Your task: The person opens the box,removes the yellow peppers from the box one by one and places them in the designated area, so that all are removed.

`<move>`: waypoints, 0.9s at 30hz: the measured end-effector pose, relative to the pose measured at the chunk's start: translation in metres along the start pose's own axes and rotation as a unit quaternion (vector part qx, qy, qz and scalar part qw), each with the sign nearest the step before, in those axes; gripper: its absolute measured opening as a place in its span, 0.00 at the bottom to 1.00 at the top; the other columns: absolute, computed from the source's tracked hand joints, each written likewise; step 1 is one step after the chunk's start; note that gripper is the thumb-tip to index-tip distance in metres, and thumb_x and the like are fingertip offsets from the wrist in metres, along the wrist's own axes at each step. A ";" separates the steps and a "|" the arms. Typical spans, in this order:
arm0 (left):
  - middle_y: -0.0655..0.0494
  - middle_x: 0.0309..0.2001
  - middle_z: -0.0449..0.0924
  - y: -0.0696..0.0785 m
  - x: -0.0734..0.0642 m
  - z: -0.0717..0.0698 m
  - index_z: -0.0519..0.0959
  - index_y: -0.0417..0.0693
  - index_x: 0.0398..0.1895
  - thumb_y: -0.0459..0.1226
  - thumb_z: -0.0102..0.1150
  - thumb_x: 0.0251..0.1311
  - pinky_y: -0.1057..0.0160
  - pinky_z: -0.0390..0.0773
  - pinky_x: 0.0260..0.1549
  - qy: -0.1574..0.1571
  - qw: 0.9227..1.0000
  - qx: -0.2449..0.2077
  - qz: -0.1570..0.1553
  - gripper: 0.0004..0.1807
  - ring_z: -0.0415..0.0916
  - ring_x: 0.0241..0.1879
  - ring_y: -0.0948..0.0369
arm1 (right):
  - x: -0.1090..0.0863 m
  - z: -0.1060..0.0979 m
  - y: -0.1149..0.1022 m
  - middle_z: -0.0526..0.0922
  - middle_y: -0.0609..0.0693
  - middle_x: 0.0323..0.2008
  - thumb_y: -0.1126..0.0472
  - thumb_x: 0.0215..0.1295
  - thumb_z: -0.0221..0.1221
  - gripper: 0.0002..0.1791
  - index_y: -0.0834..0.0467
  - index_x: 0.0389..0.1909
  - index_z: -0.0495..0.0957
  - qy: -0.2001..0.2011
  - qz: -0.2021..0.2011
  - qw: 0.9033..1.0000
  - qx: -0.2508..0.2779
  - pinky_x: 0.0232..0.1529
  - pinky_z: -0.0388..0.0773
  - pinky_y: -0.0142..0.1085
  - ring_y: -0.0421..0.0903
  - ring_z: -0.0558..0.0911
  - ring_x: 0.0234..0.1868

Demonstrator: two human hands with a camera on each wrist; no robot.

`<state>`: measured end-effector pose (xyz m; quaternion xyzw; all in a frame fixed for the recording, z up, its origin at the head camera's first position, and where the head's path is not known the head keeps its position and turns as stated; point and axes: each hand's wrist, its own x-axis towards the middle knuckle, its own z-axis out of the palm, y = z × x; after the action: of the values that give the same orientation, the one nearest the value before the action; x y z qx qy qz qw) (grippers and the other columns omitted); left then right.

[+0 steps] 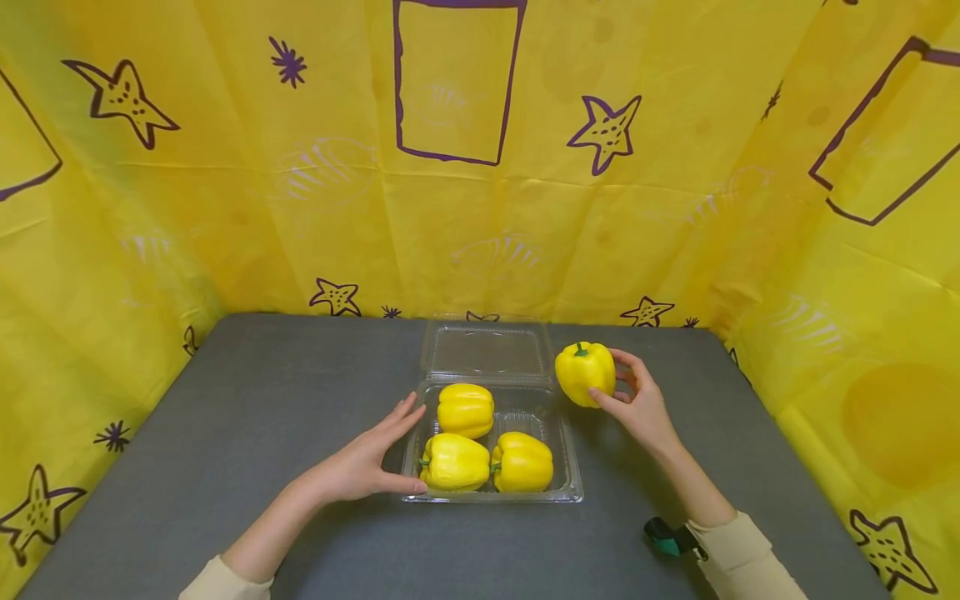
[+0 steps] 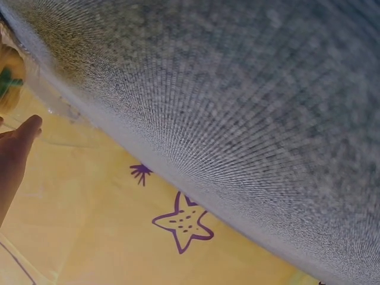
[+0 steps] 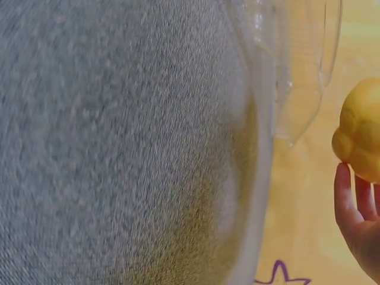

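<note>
Between thumb and fingers my right hand [image 1: 639, 406] holds a yellow bell pepper [image 1: 585, 373] with its green stem up, just right of a clear plastic clamshell container [image 1: 567, 467]. The right wrist view shows this pepper [image 3: 363, 130] at its right edge, above the fingertips. Inside the container sit three more yellow peppers: one at the back left [image 1: 465, 410], one at the front left [image 1: 454, 462], one at the front right [image 1: 522, 462]. My left hand [image 1: 367, 458] rests along the container's left side, its fingers extended and thumb by the front corner.
The container's clear lid [image 1: 487, 352] lies folded back behind it, near the table's far edge. Yellow cloth [image 1: 465, 217] with purple drawings hangs around the grey table [image 1: 300, 383]. A black strap [image 1: 667, 537] circles the right wrist.
</note>
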<state>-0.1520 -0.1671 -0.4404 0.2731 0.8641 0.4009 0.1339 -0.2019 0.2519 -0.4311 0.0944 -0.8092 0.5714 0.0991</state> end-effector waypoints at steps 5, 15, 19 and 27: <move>0.46 0.78 0.35 0.000 0.001 0.000 0.51 0.42 0.77 0.53 0.74 0.48 0.34 0.51 0.64 0.000 1.000 -0.004 0.001 0.58 0.35 0.75 0.43 | 0.004 -0.005 0.003 0.68 0.57 0.63 0.65 0.59 0.68 0.36 0.63 0.66 0.63 0.022 0.038 0.999 -0.013 0.42 0.77 0.24 0.44 0.74 0.52; 0.47 0.78 0.34 0.002 -0.001 0.000 0.49 0.42 0.77 0.54 0.73 0.49 0.36 0.54 0.64 -0.006 1.000 -0.002 0.000 0.59 0.41 0.74 0.43 | 0.017 -0.012 0.017 0.69 0.58 0.62 0.47 0.58 0.68 0.42 0.58 0.68 0.61 0.045 0.128 0.986 -0.099 0.41 0.73 0.27 0.56 0.72 0.58; 0.47 0.78 0.34 0.002 -0.001 0.000 0.49 0.42 0.77 0.54 0.73 0.49 0.36 0.54 0.64 -0.008 1.000 -0.002 -0.001 0.59 0.42 0.74 0.43 | 0.024 -0.010 0.021 0.69 0.58 0.62 0.45 0.57 0.69 0.43 0.58 0.68 0.62 0.052 0.140 0.982 -0.117 0.46 0.75 0.37 0.56 0.73 0.57; 0.49 0.78 0.33 -0.001 0.000 0.000 0.48 0.43 0.77 0.54 0.72 0.50 0.36 0.54 0.64 -0.011 1.000 -0.006 0.000 0.58 0.41 0.74 0.43 | 0.033 -0.004 0.029 0.70 0.61 0.61 0.44 0.56 0.69 0.44 0.61 0.67 0.62 0.049 0.142 0.979 -0.139 0.52 0.75 0.49 0.59 0.74 0.57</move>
<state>-0.1520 -0.1673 -0.4409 0.2763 0.8605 0.4028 0.1448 -0.2414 0.2638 -0.4477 -0.0645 -0.8801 0.4653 0.0687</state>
